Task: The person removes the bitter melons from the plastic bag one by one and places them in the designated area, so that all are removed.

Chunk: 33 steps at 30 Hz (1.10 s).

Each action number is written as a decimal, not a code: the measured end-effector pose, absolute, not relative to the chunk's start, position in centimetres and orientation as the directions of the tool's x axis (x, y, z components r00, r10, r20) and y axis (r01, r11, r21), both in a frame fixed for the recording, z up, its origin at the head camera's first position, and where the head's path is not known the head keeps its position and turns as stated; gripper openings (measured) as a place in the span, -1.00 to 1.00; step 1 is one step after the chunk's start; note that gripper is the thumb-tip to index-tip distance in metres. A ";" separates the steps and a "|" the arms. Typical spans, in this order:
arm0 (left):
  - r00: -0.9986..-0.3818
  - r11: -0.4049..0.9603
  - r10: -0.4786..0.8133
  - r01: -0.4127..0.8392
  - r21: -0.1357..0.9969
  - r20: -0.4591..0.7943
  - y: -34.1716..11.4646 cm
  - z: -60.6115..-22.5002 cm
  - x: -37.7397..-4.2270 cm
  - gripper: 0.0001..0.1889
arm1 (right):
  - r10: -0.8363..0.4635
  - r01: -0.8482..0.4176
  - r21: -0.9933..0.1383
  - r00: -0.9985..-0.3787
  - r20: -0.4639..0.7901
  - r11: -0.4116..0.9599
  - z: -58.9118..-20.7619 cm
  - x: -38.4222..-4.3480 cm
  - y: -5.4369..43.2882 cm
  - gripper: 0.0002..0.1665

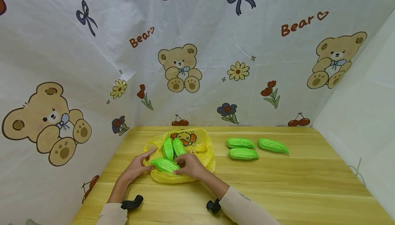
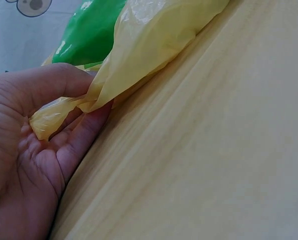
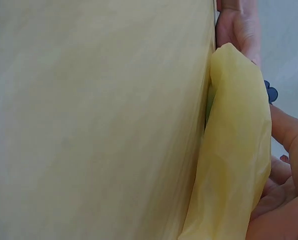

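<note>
A yellow plastic bag point(image 1: 203, 149) with a printed cartoon duck lies spread on the table, its mouth facing up. Inside it two bright green bitter melons point(image 1: 168, 149) lie side by side at the back, and a third bitter melon point(image 1: 165, 165) lies crosswise at the front. At the bag's left edge my left hand point(image 1: 138, 166) pinches the plastic point(image 2: 106, 82) between thumb and fingers, as the left wrist view shows. My right hand point(image 1: 190, 166) reaches over the front rim and grips the right end of the front melon. In the right wrist view the bag hides its fingertips.
Right of the bag, two bitter melons point(image 1: 243, 153) lie one behind the other, and another bitter melon point(image 1: 273, 145) lies slanted beside them. The wooden table point(image 1: 296, 187) ends at a printed cloth backdrop point(image 1: 210, 111) behind and a white wall point(image 1: 364, 115) at the right.
</note>
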<state>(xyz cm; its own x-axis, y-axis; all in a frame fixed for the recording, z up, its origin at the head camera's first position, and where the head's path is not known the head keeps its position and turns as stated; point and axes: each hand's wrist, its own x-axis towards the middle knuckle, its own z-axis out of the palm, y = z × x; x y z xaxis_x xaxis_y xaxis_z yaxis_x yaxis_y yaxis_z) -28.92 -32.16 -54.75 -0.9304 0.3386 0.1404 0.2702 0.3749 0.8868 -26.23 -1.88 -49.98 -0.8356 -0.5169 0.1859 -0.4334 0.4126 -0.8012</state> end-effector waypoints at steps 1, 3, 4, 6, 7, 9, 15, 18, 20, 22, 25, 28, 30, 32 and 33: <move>-0.931 0.374 0.337 0.269 0.888 0.140 -32.1 -54.7 -28.9 -0.15 | -0.521 -0.433 -0.798 -0.834 0.180 0.419 -50.0 -26.2 -1.9 -0.52; -0.931 0.371 0.338 0.266 0.890 0.137 -32.1 -54.7 -28.9 -0.15 | -0.524 -0.432 -0.792 -0.835 0.170 0.431 -50.0 -26.2 -1.9 -0.52; -0.933 0.370 0.336 0.260 0.892 0.132 -32.1 -54.6 -29.0 -0.15 | -0.525 -0.434 -0.790 -0.834 0.170 0.433 -50.0 -26.2 -2.0 -0.52; -0.935 0.368 0.333 0.249 0.896 0.123 -32.0 -54.6 -29.0 -0.15 | -0.526 -0.435 -0.789 -0.833 0.171 0.433 -50.0 -26.3 -2.0 -0.52; -0.937 0.369 0.328 0.242 0.897 0.118 -32.0 -54.6 -29.0 -0.15 | -0.527 -0.435 -0.789 -0.833 0.169 0.433 -50.0 -26.3 -2.0 -0.52; -0.936 0.361 0.331 0.240 0.901 0.116 -32.0 -54.6 -29.0 -0.14 | -0.530 -0.434 -0.790 -0.832 0.166 0.433 -50.0 -26.3 -2.0 -0.52; -0.920 0.315 0.363 0.270 0.910 0.147 -32.0 -54.6 -29.0 -0.15 | -0.539 -0.440 -0.784 -0.827 0.162 0.438 -49.9 -26.4 -2.1 -0.51; -0.917 0.318 0.368 0.278 0.906 0.153 -32.0 -54.6 -28.9 -0.15 | -0.537 -0.432 -0.784 -0.830 0.152 0.445 -49.8 -26.4 -2.1 -0.50; -0.918 0.324 0.367 0.278 0.904 0.151 -32.0 -54.5 -28.9 -0.15 | -0.535 -0.425 -0.791 -0.831 0.149 0.440 -49.7 -26.4 -2.0 -0.48; -0.921 0.336 0.361 0.275 0.901 0.147 -32.0 -54.5 -28.8 -0.15 | -0.534 -0.418 -0.799 -0.833 0.146 0.433 -49.5 -26.4 -1.9 -0.47; -0.925 0.351 0.354 0.269 0.897 0.139 -32.0 -54.5 -28.9 -0.15 | -0.531 -0.410 -0.812 -0.834 0.149 0.416 -49.2 -26.4 -1.8 -0.47; -0.932 0.363 0.340 0.252 0.897 0.124 -32.0 -54.5 -28.9 -0.16 | -0.523 -0.406 -0.821 -0.837 0.159 0.401 -48.8 -26.3 -1.7 -0.48; -0.934 0.365 0.336 0.246 0.898 0.119 -32.0 -54.5 -29.0 -0.16 | -0.515 -0.400 -0.830 -0.841 0.165 0.388 -48.5 -26.3 -1.7 -0.47; -0.937 0.366 0.330 0.237 0.900 0.112 -32.0 -54.5 -29.0 -0.16 | -0.511 -0.399 -0.836 -0.842 0.172 0.376 -48.1 -26.1 -1.6 -0.47; -0.934 0.368 0.338 0.245 0.897 0.117 -32.1 -54.6 -29.0 -0.16 | -0.507 -0.396 -0.839 -0.844 0.173 0.374 -48.0 -26.0 -1.5 -0.47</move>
